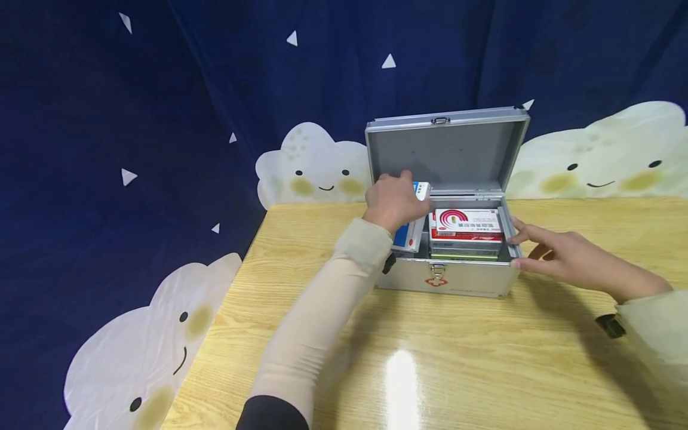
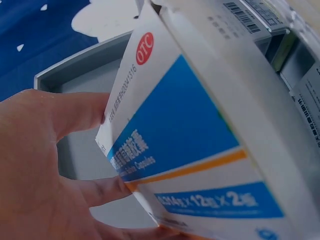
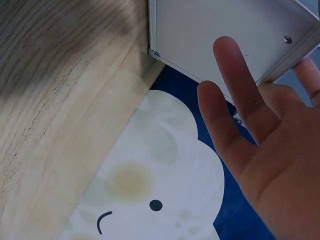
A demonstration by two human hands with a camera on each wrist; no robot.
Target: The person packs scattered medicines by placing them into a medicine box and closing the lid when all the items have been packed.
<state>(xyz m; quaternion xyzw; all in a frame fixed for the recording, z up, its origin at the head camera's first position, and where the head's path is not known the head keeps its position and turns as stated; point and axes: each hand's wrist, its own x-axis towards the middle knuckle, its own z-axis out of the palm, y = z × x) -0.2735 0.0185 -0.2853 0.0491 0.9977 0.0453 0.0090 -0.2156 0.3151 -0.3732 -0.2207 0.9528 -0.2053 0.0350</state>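
Note:
A silver first-aid case [image 1: 467, 280] with a red cross on its front stands on the table, its lid [image 1: 446, 152] raised. Over the left part of the case, my left hand [image 1: 395, 200] grips a blue and white medicine box [image 2: 185, 135] marked OTC, fingers on its edge. Several medicine boxes fill the middle and right of the case; a white and red one [image 1: 466, 222] lies on top. At the case's right side wall, my right hand [image 1: 564, 254] touches the rim and front corner with loosely extended fingers; in the right wrist view its fingers [image 3: 235, 75] lie near that wall.
The case rests on a light wooden table [image 1: 457, 352]. Behind it and to the left hangs a dark blue curtain [image 1: 322, 77] with white triangles and smiling clouds. The raised lid stands close behind my left hand.

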